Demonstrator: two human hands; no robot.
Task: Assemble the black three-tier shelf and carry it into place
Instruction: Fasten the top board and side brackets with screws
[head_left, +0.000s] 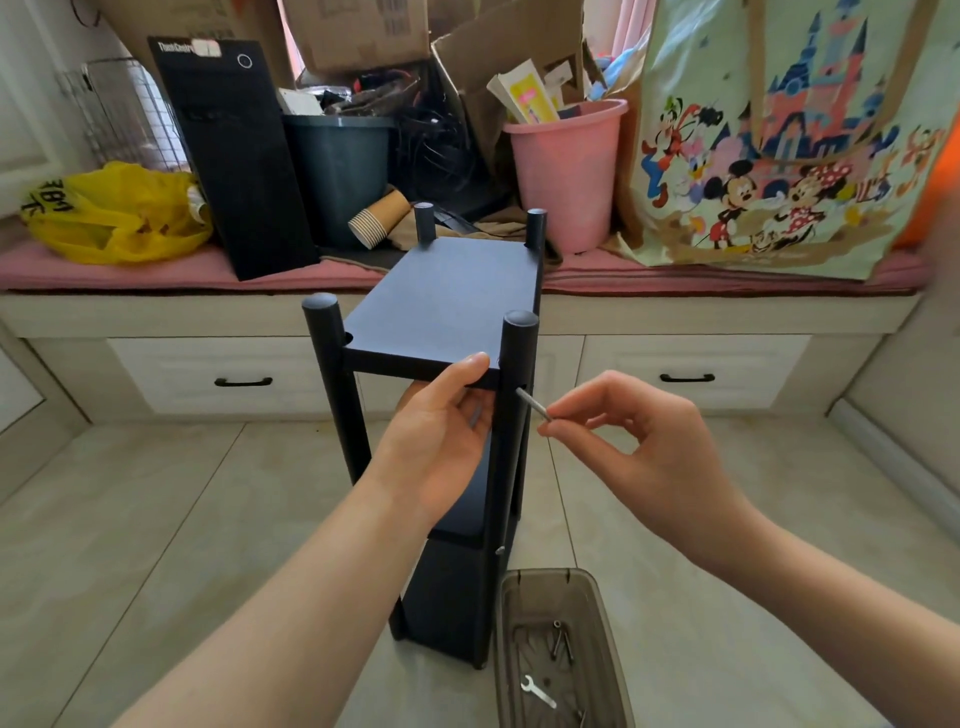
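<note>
i am pinching a bolt (531, 406) in my right hand (639, 447), its long axis slanting left into the near right post (519, 338). my left hand (441, 441) is gripping the top board (441, 296) beside it.

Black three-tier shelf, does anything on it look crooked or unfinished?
A silver metal bolt juts at a slant from the near right black post beside the black top board, not seated; the right hand pinches its end. The left hand grips that board.
</note>
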